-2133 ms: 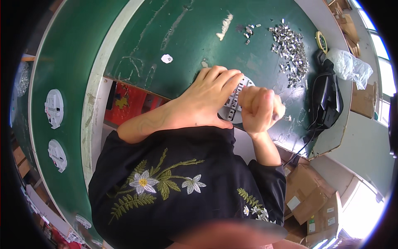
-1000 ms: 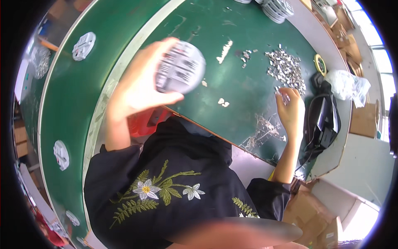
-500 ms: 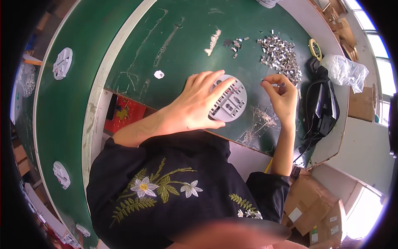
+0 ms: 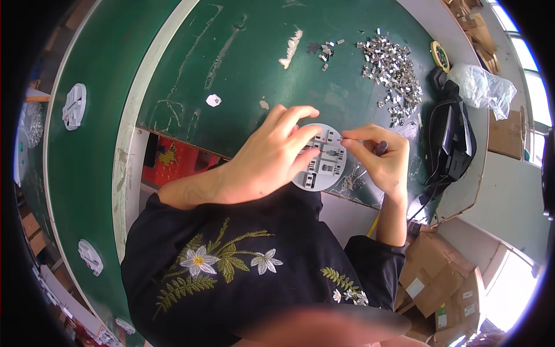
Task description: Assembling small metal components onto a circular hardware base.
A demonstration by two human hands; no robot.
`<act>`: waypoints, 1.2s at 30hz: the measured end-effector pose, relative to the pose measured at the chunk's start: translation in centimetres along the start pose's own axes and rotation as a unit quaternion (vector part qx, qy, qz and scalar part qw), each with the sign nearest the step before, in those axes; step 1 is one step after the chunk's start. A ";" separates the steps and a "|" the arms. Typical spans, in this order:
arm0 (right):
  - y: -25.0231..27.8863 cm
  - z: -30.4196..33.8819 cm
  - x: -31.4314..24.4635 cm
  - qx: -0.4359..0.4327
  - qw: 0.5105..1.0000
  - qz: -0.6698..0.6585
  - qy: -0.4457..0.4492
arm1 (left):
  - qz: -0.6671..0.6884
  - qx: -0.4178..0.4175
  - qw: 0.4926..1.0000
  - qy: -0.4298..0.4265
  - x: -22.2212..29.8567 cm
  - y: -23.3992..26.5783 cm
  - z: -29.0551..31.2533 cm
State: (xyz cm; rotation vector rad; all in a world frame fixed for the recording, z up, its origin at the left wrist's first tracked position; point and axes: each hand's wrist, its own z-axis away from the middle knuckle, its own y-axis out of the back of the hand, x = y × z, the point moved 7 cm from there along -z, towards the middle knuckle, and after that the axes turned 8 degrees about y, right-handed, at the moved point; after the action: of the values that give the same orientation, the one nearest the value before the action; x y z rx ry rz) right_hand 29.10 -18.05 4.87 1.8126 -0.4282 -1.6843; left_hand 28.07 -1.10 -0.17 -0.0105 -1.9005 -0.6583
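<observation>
A light grey round plastic part (image 4: 329,168) with slots and small dark and metal pieces set in it is at the table's near edge. My left hand (image 4: 272,153) has its thumb and fingers curled over the left side of this part, gripping it. At the part's right edge my right hand (image 4: 381,153) pinches a tiny piece between thumb and forefinger, too small to make out. The rounded dark end of a slim tool handle (image 4: 381,148) sticks out of the same hand; the rest of it is hidden by the fingers.
On the green table (image 4: 248,81) lies a heap of small metal clips (image 4: 393,75), with a few loose clips (image 4: 326,53) beside it. A tape roll (image 4: 439,56), a clear plastic bag (image 4: 483,87) and a black bag (image 4: 454,139) line the right side. More grey parts (image 4: 74,107) rest on the left strip.
My right hand has moved left to the round part's edge. The part has turned and shifted slightly nearer, and my left fingers have bent further over it.
</observation>
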 end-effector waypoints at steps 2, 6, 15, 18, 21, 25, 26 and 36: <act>0.1 0.1 -0.2 -0.002 1.000 0.010 -0.003 | 0.070 -0.034 0.997 0.009 -0.7 -0.1 -0.8; -0.2 -0.1 -0.5 -0.038 0.999 0.030 0.001 | 0.094 -0.043 0.995 -0.014 -1.3 -0.5 -1.0; -1.4 -1.1 -1.4 -0.128 0.988 0.056 0.065 | 0.124 -0.037 0.992 -0.011 -1.7 -0.7 -1.3; -1.4 -1.3 -1.4 -0.134 0.987 0.055 0.076 | 0.126 -0.039 0.991 -0.018 -1.6 -0.6 -1.4; -1.7 -1.6 -1.2 -0.167 0.981 0.061 0.073 | 0.129 -0.039 0.991 -0.015 -1.7 -0.6 -1.4; -1.7 -1.6 -1.7 -0.149 0.984 0.076 0.066 | 0.139 -0.023 0.990 -0.009 -1.8 -0.3 -1.3; -1.9 -1.4 -1.8 -0.150 0.984 0.077 0.066 | 0.143 -0.016 0.990 -0.007 -1.8 -0.2 -1.2; -3.6 0.2 -3.4 -0.062 0.948 0.211 0.230 | 0.088 0.054 0.994 -0.033 -1.2 0.8 -0.2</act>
State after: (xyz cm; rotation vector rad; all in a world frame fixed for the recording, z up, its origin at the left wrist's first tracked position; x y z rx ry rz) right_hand 27.81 -13.25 5.18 1.7924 -0.4516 -0.9428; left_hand 29.00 -0.20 -0.77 -0.1310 -1.9704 -0.4409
